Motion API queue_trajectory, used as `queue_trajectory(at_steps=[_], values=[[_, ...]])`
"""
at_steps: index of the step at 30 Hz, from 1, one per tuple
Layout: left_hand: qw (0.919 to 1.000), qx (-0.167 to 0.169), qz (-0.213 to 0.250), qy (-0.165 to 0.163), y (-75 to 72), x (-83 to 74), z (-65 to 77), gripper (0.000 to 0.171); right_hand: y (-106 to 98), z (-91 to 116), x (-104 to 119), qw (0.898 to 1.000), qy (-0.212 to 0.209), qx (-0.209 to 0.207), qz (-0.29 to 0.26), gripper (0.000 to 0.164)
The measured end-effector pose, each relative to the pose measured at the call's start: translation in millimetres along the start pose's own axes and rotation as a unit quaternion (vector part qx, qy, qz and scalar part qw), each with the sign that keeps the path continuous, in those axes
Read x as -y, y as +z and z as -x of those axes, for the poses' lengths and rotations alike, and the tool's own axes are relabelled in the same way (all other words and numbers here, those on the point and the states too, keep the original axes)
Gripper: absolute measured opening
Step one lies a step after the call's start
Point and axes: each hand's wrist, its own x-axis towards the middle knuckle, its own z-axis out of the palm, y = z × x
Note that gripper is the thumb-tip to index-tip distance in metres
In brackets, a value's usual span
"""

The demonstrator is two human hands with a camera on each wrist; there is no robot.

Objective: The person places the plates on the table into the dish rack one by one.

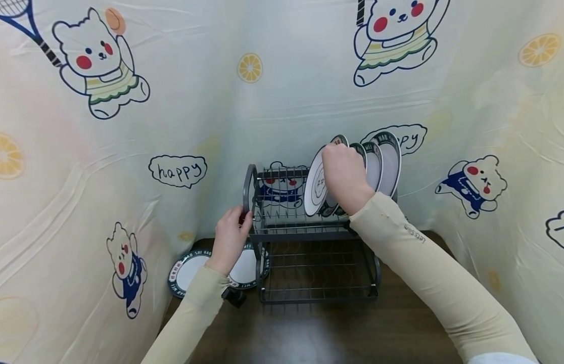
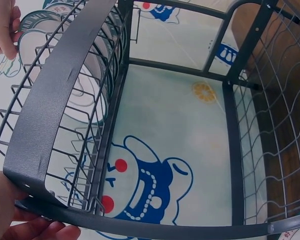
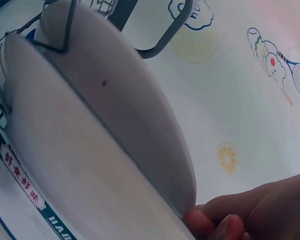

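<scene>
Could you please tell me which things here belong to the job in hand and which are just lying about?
In the job, it seems:
dish rack, gripped by the left hand
standing plates in its upper tier, one held by the right hand

Just about:
flat plates on the table, though possibly awaiting their turn
printed sheet, only a backdrop

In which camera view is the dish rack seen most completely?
The head view: both tiers of the rack appear, though the right arm covers some. The left wrist view gives a close but cropped look at its frame; the right wrist view catches only pieces at top and left.
</scene>
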Motion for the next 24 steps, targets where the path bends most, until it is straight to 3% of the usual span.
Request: queue_trajectory(at_steps=[6, 13, 24], values=[[1.0, -0.001, 0.001, -0.001, -1.2, 0.8, 0.0, 0.015, 2.4, 5.0, -2.3, 0.998, -0.029, -0.061, 0.012, 0.024], [1.0, -0.001, 0.004, 0.0, -0.1, 0.9, -0.7, 0.012, 3.2, 13.5, -12.4, 0.984, -0.072, -0.164, -0.016, 0.035], [1.0, -0.007, 0.001, 0.003, -0.2, -0.4, -0.3, 0.015, 4.4, 35.2, -35.3, 0.963, -0.107, -0.239, -0.071, 0.03]])
